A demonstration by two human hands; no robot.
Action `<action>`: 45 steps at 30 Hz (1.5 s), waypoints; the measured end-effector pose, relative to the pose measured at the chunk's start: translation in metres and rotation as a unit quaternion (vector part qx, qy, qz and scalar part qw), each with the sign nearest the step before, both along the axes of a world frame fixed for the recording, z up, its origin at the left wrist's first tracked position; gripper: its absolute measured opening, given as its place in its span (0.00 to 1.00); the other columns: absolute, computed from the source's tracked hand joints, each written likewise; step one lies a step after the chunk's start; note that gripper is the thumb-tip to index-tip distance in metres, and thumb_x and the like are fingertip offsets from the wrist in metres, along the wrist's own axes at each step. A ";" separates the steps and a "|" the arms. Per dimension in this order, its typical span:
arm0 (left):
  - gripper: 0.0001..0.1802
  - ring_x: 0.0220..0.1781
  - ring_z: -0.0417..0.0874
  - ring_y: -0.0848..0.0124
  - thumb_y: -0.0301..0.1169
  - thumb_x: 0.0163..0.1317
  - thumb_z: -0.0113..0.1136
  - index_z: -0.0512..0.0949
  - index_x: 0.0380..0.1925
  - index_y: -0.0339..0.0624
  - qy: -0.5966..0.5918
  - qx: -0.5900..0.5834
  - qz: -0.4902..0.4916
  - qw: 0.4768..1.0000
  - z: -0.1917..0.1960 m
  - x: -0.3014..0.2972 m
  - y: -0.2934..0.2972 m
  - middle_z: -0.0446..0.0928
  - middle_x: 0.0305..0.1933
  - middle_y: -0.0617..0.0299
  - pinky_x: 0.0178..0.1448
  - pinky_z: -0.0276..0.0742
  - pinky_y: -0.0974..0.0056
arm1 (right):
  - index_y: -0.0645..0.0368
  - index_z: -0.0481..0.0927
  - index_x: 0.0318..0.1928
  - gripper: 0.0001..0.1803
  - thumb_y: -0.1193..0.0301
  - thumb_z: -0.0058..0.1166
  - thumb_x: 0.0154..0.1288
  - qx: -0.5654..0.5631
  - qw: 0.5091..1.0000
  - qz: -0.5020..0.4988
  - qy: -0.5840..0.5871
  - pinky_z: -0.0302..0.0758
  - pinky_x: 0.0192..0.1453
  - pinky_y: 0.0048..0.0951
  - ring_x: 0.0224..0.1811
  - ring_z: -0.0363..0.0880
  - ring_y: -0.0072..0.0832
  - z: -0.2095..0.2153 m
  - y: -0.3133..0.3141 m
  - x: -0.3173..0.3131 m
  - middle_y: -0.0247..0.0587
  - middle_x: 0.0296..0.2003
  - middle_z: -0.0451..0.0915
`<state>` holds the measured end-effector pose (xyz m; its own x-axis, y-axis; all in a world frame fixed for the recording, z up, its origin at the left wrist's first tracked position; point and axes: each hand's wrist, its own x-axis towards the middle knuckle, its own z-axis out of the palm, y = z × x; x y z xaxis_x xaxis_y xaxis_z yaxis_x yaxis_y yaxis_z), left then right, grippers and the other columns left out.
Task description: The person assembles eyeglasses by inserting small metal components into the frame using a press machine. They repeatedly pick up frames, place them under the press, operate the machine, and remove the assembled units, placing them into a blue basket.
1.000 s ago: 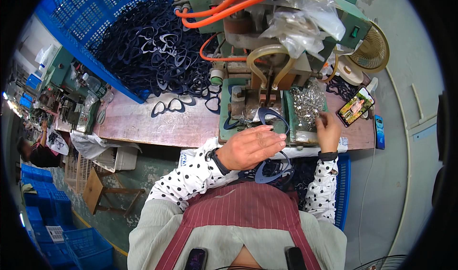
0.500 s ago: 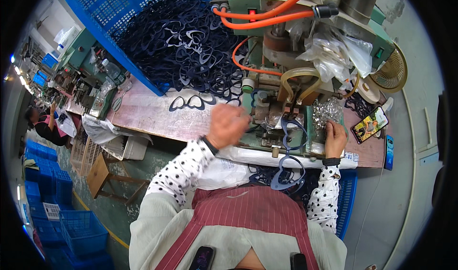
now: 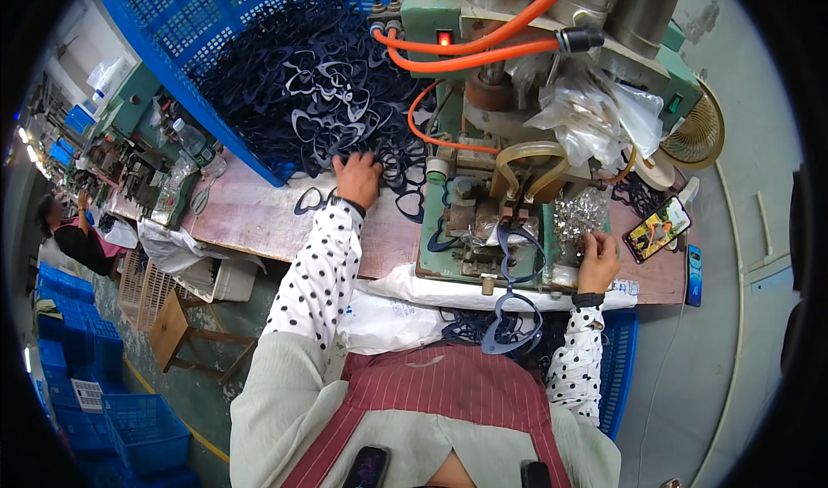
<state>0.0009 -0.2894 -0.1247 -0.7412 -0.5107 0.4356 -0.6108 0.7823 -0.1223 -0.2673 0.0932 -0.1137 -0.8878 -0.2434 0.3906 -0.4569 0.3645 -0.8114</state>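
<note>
My left hand reaches to the near edge of a heap of dark blue plastic eyeglass frames, its fingers spread on the frames there. Below its fingertips, one heart-shaped frame is partly hidden by the hand. At the right, my right hand is closed in a pinch beside a pile of small shiny metal parts; what it pinches, if anything, is too small to make out. Between the hands, a blue eyeglass frame hangs from the fixture of a green press machine, with nobody's hand on it.
A blue plastic basket tipped toward me holds the heap. Orange hoses cross the press. A phone and a fan are at the right. More frames lie near my lap by a blue crate. Another person sits far left.
My left hand has moved away from the press, up and left to the frames at the heap's edge, and its fingers have spread. My right hand stays by the metal parts.
</note>
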 end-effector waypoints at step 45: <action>0.15 0.40 0.84 0.70 0.29 0.71 0.52 0.72 0.53 0.30 0.460 0.447 -0.292 0.709 0.183 -0.018 0.180 0.81 0.38 0.55 0.46 0.78 0.68 | 0.66 0.74 0.46 0.22 0.78 0.65 0.48 -0.168 0.949 0.242 -0.113 0.73 0.37 0.22 0.28 0.75 0.20 0.111 -0.071 0.109 0.37 0.29 0.83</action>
<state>-0.0168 -0.1099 0.0587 -0.5527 -0.6109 0.5669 0.3493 0.4478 0.8231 -0.1579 0.0225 -0.0026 -0.7750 -0.5387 0.3305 -0.3043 -0.1403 -0.9422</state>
